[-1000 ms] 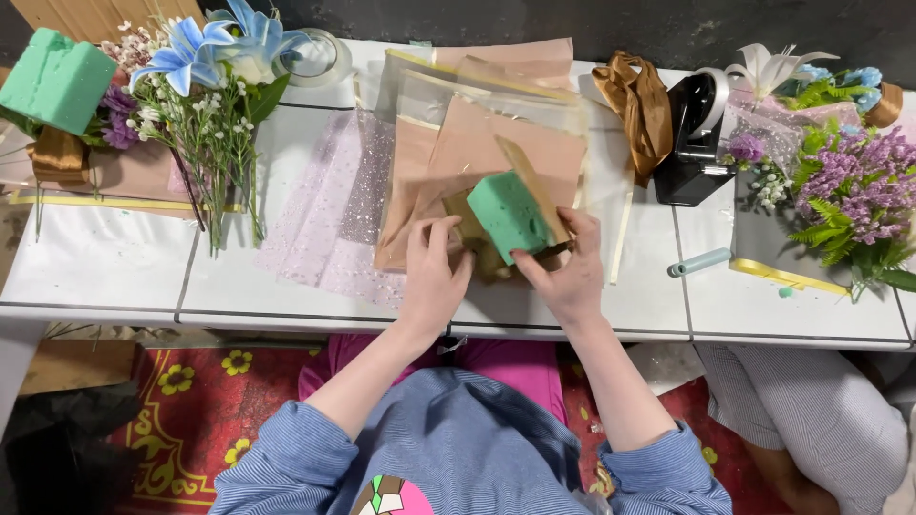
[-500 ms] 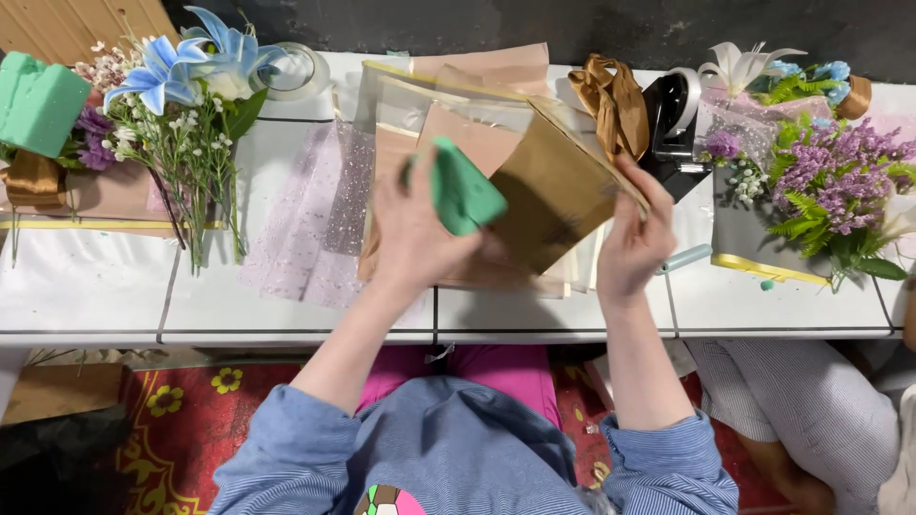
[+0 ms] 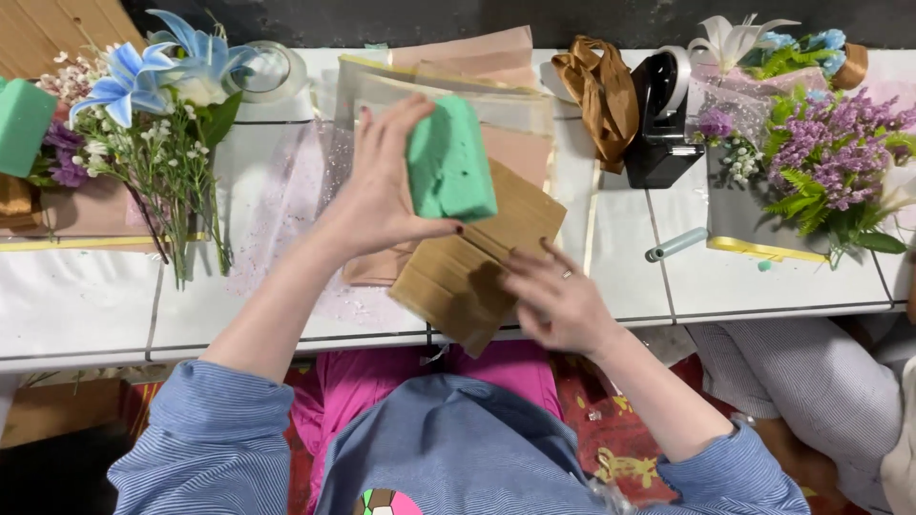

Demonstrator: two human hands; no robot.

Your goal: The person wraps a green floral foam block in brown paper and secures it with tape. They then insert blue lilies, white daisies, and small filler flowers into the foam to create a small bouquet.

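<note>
Since half a second ago, the green foam block has come clear of the brown paper, and the right hand has dropped from the paper's far edge to press down on it. I read that as the block now being out of its wrap, with the paper freed to be flattened.

Working from the biggest thing down: the white tiled desk [image 3: 86,296] spans the whole view, and I see it crowded along its back edge. On it lies a spread of pale pink and clear wrapping sheets [image 3: 477,72], and on top of those the folded brown kraft-paper sheet [image 3: 477,272], its near corner hanging over the desk's front edge. At the left stands a bunch of blue lilies with small white sprigs [image 3: 153,105]; at the right a grey box of purple and green flowers [image 3: 821,162]. A black tape dispenser [image 3: 658,124] sits between the sheets and that box, with a crumpled brown ribbon [image 3: 596,86] just beside it.

My left hand [image 3: 377,195] holds the rectangular green floral-foam block [image 3: 448,157] up above the sheets, thumb under its near end and fingers [image 3: 396,114] curled over its far side, closed firmly around it. My right hand [image 3: 558,300] lies on the kraft paper's right corner, fingers spread flat and holding nothing. A second green foam block [image 3: 21,124] rests at the far left edge, and a small pale green tube [image 3: 676,244] lies near the grey box.
</note>
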